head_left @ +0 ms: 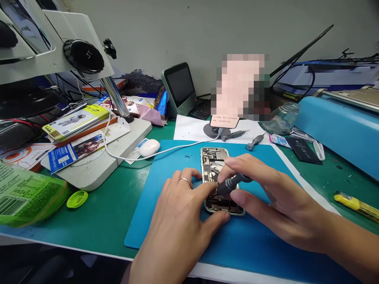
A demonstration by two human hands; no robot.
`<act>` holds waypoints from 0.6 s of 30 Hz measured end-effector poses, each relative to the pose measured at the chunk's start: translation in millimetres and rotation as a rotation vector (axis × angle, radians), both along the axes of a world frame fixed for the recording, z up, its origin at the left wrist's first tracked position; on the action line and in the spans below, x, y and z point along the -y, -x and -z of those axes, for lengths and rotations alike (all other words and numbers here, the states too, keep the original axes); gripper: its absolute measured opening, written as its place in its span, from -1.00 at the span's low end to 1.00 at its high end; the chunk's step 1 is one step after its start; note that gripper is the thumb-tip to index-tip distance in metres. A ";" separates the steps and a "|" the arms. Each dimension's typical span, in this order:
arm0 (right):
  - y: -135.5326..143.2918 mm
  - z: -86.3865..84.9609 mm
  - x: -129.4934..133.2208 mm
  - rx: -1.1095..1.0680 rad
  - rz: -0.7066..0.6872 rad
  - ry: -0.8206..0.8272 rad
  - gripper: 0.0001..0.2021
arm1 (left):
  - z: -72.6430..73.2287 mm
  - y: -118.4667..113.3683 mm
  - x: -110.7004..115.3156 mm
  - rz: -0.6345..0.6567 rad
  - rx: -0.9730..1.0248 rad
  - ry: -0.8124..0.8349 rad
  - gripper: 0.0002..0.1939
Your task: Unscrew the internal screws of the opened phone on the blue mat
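Phone point(213, 156) lies opened, face up, mat point(166, 157) under it. My left hand point(180, 213) grips the phone with bent fingers, presumably steadying it; my right hand point(284, 205) pinches a driver point(226, 186) above it, tilted, probably for reach. Spare drivers point(235, 135) point(255, 142) beyond the phone, likely kept handy.

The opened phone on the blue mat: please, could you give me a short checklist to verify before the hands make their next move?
1. Phone lies on the blue mat: ok.
2. Left hand touches the phone: ok.
3. Right hand holds the screwdriver: ok.
4. Screwdriver tip seated in a screw: cannot tell, hidden.
5. White cable apart from the phone: ok.
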State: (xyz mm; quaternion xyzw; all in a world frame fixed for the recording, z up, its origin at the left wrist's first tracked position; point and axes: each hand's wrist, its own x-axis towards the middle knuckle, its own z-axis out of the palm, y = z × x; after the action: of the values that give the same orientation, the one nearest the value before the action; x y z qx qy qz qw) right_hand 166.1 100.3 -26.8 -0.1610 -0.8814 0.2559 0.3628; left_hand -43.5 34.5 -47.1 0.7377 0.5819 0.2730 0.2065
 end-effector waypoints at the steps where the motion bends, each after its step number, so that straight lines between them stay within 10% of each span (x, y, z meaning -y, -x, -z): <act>1: 0.1 -0.1 0.0 0.000 -0.005 -0.006 -0.20 | 0.0 0.3 0.2 0.002 -0.005 -0.003 -0.71; 18: 0.9 3.5 1.0 0.009 0.028 0.025 -0.22 | 1.0 1.1 0.2 0.018 0.006 0.008 -0.61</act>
State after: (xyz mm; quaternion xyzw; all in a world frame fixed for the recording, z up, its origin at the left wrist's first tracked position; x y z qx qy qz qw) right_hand 165.2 99.3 -30.3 -0.1791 -0.8775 0.2609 0.3603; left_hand -44.7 34.3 -48.2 0.7414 0.5756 0.2711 0.2135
